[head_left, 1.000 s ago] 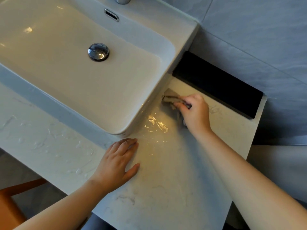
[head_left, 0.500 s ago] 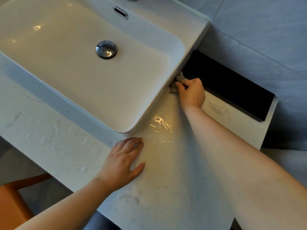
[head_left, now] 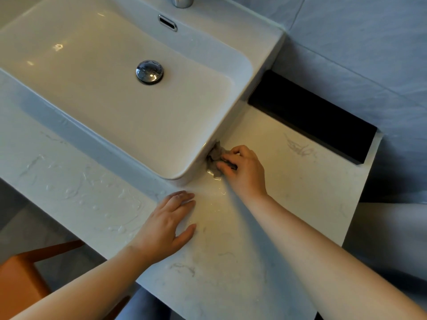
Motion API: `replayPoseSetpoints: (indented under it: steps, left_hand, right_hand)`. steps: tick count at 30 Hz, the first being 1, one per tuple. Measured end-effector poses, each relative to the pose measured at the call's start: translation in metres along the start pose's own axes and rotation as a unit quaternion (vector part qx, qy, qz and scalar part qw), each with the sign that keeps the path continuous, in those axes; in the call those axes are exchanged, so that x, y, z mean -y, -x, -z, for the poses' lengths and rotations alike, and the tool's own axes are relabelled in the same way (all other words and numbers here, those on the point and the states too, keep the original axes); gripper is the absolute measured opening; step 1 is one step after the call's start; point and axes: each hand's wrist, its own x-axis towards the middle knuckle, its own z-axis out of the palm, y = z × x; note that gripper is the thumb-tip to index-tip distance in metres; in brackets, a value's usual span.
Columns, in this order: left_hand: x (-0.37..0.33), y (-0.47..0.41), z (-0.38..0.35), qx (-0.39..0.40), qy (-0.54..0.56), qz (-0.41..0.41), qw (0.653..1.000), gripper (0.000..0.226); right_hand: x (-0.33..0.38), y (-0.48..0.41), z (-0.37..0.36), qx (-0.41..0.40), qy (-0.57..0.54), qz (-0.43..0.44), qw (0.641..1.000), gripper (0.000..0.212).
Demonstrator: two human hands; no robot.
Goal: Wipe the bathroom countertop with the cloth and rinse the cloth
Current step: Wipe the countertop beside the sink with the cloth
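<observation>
White marble-look desk carries a white vessel basin with chrome drain plug at 11 o'clock; water smears on the desk at 9 o'clock, black recess at 2 o'clock. Right hand, just right of centre, fingers curled and pinching a crumpled grey cloth, cloth pressed against the basin's near-right corner where it meets the desk. Left hand at 6 o'clock, flat, palm down, fingers together, thumb out, holding nothing.
</observation>
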Motion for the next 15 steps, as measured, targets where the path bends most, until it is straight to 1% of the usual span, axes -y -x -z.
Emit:
replayPoseSetpoints:
  steps: [3,4,6,8,10,13,15]
  left_hand:
    - [0.000,0.012,0.003,-0.010,-0.016,0.018,1.000,0.059]
    - [0.000,0.015,0.003,-0.012,-0.022,0.028,0.999,0.060]
    - [0.002,0.022,0.002,-0.012,-0.032,0.054,0.998,0.062]
    - [0.004,0.025,0.001,-0.006,-0.049,0.081,0.995,0.066]
    - [0.004,0.026,-0.001,0.005,-0.072,0.091,0.993,0.069]
    - [0.003,0.024,-0.002,0.016,-0.089,0.097,0.991,0.072]
    - [0.004,0.024,0.000,0.020,-0.086,0.099,0.991,0.073]
  right_hand:
    - [0.001,0.014,0.002,0.042,-0.003,0.039,0.998,0.020]
    - [0.000,0.017,0.004,0.038,0.004,0.059,0.998,0.019]
    - [-0.003,0.022,0.006,0.006,0.032,0.090,0.995,0.021]
    - [-0.006,0.027,0.004,-0.006,0.052,0.088,0.995,0.027]
    - [-0.005,0.033,-0.001,-0.002,0.064,0.071,0.995,0.030]
    - [0.004,0.050,-0.009,-0.007,0.040,0.045,0.998,0.026]
    - [0.009,0.068,-0.012,0.001,0.019,0.050,0.999,0.021]
